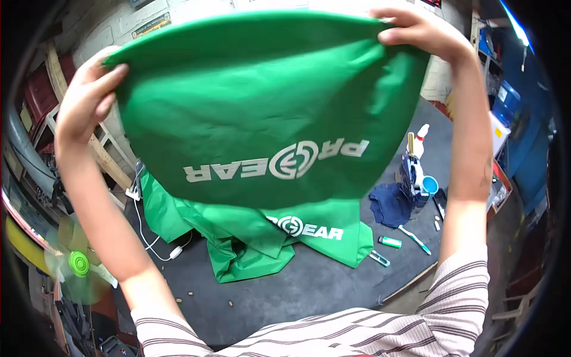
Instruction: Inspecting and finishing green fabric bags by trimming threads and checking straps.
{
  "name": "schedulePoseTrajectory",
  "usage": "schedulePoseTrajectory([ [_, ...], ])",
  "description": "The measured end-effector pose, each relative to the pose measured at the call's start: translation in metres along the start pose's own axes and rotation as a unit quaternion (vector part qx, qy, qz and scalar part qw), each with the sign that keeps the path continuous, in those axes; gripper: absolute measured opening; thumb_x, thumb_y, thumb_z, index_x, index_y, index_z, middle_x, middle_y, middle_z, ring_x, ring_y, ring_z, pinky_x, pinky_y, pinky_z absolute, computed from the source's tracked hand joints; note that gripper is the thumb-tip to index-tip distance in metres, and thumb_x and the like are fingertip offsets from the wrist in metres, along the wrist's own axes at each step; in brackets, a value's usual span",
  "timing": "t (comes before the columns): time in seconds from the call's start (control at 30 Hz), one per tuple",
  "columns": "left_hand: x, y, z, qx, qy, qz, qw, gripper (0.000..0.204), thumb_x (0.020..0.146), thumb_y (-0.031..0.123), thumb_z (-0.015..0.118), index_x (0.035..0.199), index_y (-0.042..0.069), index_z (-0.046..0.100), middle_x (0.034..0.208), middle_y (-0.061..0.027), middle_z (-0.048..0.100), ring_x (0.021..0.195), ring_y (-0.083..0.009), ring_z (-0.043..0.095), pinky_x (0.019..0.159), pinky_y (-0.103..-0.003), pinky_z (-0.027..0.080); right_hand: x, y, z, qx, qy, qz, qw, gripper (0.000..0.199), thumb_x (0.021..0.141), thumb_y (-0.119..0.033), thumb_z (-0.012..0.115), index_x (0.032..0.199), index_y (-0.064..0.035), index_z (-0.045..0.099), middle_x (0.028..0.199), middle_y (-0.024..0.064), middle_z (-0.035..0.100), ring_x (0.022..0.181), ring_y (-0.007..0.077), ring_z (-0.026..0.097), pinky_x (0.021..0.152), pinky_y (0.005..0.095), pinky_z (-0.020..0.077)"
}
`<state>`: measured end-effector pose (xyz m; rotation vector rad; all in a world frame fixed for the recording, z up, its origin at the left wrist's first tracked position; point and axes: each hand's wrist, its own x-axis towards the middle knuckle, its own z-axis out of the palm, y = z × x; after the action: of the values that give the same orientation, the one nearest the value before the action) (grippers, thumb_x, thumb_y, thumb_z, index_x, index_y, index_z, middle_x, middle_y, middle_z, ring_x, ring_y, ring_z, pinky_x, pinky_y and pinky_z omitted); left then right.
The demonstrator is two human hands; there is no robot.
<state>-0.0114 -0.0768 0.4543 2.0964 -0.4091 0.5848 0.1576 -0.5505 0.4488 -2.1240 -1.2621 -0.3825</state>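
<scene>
In the head view, a large green sheet (256,113) of smooth fabric is held up and spread between two bare hands set wide apart; its upper left corner is pinched between thumb and fingers by the left hand (92,95), and its upper right edge is gripped in the same way by the right hand (425,35); both arms are raised, seemingly so that the cloth can hang free of the table (333,297), and the wide grip appears meant to keep the upper edge stretched; white printing on the sheet is seen upside down, and the lower edge is left hanging in a loose curve.

Below and between the hands, more green fabric (250,250) is heaped in folds on the dark tabletop; below the left hand, a white cable (143,226) is laid beside the heap; below the right hand, a dark blue cloth (392,204), a toothbrush (414,240), a small green tube-like item (389,241) and a cutter-like tool (379,258) are gathered, perhaps kept aside for room; nearer that hand, a white bottle (420,141) with red markings is stood among clutter.
</scene>
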Motion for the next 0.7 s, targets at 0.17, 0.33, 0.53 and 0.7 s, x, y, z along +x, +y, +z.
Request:
schedulePoseTrajectory([
  [0.17,0.122,-0.102,0.089,0.114,-0.071,-0.303,0.943,0.018,0.091,0.006,0.059,0.106,-0.002,0.058,0.067,-0.0015,0.058,0.049,-0.0088,0.057,0.040,-0.020,0.045,0.067,0.120,0.063,-0.223,-0.106,0.156,0.956,0.045,0.076,-0.025,0.071,0.117,-0.0089,0.062,0.108,0.0120,0.065,0.103,0.0265,0.060,0.091,0.0374,0.0457],
  [0.33,0.237,-0.113,0.134,0.283,0.246,0.115,0.920,0.021,0.077,0.005,0.053,0.095,0.000,0.064,0.080,-0.0117,0.067,0.072,-0.0224,0.066,0.067,-0.033,0.051,0.098,0.129,0.018,-0.420,0.289,0.128,0.851,0.018,0.080,-0.015,0.055,0.091,-0.0044,0.065,0.092,0.0152,0.068,0.087,0.0351,0.065,0.074,0.0460,0.0504],
  [0.53,0.271,-0.167,0.150,0.211,0.443,0.405,0.772,0.017,0.078,0.005,0.056,0.093,0.005,0.065,0.085,-0.0130,0.067,0.077,-0.0270,0.064,0.070,-0.034,0.050,0.051,0.147,0.035,-0.473,0.472,-0.197,0.718,0.024,0.073,0.002,0.055,0.092,-0.0083,0.066,0.081,0.0141,0.065,0.079,0.0326,0.064,0.069,0.0426,0.0474],
  [0.7,0.205,-0.328,0.217,0.319,0.080,0.088,0.940,0.030,0.077,0.013,0.065,0.105,0.003,0.060,0.104,-0.0187,0.059,0.103,-0.0403,0.053,0.092,-0.047,0.044,0.003,0.247,0.198,-0.485,0.320,-0.071,0.811,0.030,0.076,-0.009,0.060,0.102,-0.0198,0.068,0.111,0.0028,0.065,0.112,0.0269,0.056,0.099,0.0552,0.0344],
])
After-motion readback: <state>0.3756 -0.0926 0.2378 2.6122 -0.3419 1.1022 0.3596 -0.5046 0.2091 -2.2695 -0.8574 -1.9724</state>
